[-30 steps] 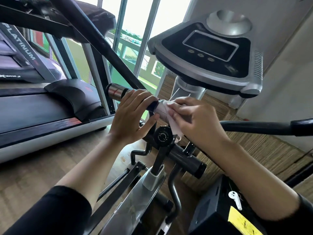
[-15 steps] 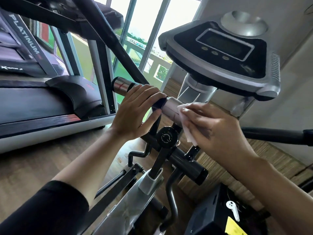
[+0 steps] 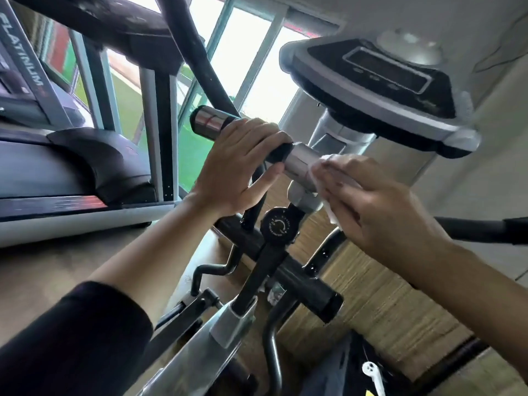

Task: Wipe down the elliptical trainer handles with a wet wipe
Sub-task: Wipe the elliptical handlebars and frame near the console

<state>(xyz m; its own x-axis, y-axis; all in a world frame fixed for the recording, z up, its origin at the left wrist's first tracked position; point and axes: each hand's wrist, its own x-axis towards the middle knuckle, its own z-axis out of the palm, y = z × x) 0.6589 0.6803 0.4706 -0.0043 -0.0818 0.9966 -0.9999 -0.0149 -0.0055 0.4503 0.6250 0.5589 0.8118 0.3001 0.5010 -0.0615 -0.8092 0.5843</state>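
At the far left a treadmill [image 3: 71, 167] stands along the wall, its dark deck and grey side rail running toward the windows [image 3: 251, 61], with white lettering on its slanted upright. A thick black bar [image 3: 200, 58] slants down from the top of the view toward the middle.

Right of the treadmill, the elliptical trainer's handle [image 3: 211, 122] runs nearly level across the middle of the scene, its chrome end cap pointing left. The left hand [image 3: 237, 172] grips this handle just right of the cap: the fingers curl over the top of the black grip section and the thumb comes up underneath, so the hand wraps the bar. A black sleeve [image 3: 71, 338] covers that forearm at the near left.

Directly right of the left hand's fingertips a bare silver section of the handle shows, and at its right end sits the wet wipe [image 3: 317, 170], a white sheet pressed against the metal. The right hand [image 3: 380, 201] holds the wipe there with its fingers laid long and close together over it, fingertips pointing left; a corner of the wipe hangs out below the palm. The thumb is hidden, so I cannot tell whether it pinches the wipe.

Below the two hands a round black adjustment knob [image 3: 278, 225] sits on the trainer's frame, above a short black cross tube [image 3: 311, 290]. Above the right hand, farther off, the grey and black console [image 3: 380, 81] tilts toward the viewer. At the right edge another black handle bar [image 3: 480, 228] runs level.
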